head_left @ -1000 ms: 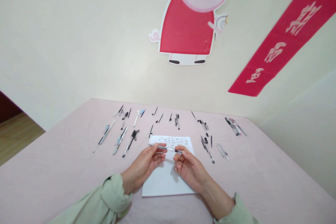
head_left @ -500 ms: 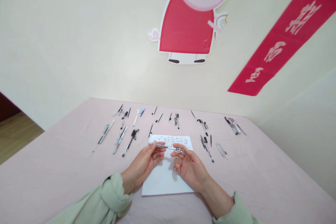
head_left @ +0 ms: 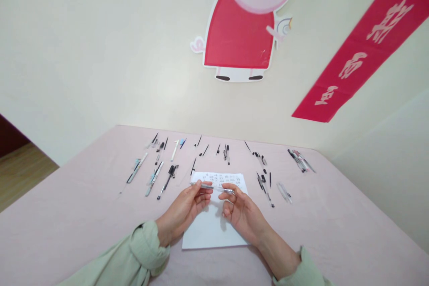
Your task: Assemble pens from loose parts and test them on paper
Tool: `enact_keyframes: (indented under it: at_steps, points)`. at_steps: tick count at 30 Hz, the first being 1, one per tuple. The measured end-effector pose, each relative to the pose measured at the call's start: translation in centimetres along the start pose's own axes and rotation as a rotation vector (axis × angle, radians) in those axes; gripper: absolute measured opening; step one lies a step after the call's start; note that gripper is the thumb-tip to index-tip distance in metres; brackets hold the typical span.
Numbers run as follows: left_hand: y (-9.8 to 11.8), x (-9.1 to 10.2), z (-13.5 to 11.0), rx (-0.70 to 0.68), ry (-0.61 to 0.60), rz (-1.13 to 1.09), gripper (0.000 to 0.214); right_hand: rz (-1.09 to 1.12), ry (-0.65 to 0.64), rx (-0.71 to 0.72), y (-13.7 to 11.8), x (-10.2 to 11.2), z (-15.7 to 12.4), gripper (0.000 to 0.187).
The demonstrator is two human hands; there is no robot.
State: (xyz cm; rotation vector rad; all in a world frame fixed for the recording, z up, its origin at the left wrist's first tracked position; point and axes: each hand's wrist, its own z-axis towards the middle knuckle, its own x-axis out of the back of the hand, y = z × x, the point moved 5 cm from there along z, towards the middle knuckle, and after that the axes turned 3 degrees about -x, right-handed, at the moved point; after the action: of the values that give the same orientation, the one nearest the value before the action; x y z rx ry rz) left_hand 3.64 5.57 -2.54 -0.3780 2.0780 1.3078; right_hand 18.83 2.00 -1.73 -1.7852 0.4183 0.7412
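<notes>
A slim pen [head_left: 217, 188] with a clear barrel is held level above the sheet of paper [head_left: 214, 228]. My left hand [head_left: 186, 208] pinches its left part between thumb and fingers. At the other end, my right hand [head_left: 243, 212] grips the clear part with thumb and forefinger, its other fingers curled. Whether the pen is in one piece between the hands is too small to tell. Rows of handwritten marks cover the top of the paper below.
Pens, refills and caps lie in small groups on the pink tablecloth [head_left: 100, 214]: black pen parts [head_left: 166, 182] to the left, more parts [head_left: 265, 189] to the right, clear barrels [head_left: 284, 192] beside them, and a bundle of pens [head_left: 300, 161] at the far right. A wall [head_left: 161, 76] rises behind.
Both hands keep nearly the same place and grip. The pen's middle looks paler, with less of a dark line showing toward the right hand. The view has shifted very slightly.
</notes>
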Motion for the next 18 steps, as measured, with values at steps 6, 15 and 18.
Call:
enact_keyframes:
  at_steps: [6, 15, 18]
  points:
    - [0.1, -1.4, -0.7, -0.034, -0.194, 0.157, 0.035, -0.482, -0.006, 0.165, -0.4, -1.6, -0.5, 0.042]
    - [-0.5, -1.8, -1.1, -0.117, -0.274, 0.603, 0.039, -0.132, 0.229, 0.225, -1.7, 1.3, 0.3, 0.021]
    - [-0.8, -3.2, -2.8, -0.271, -0.465, 0.994, 0.023, -0.005, 0.279, 0.225, -2.3, 2.4, 0.6, 0.021]
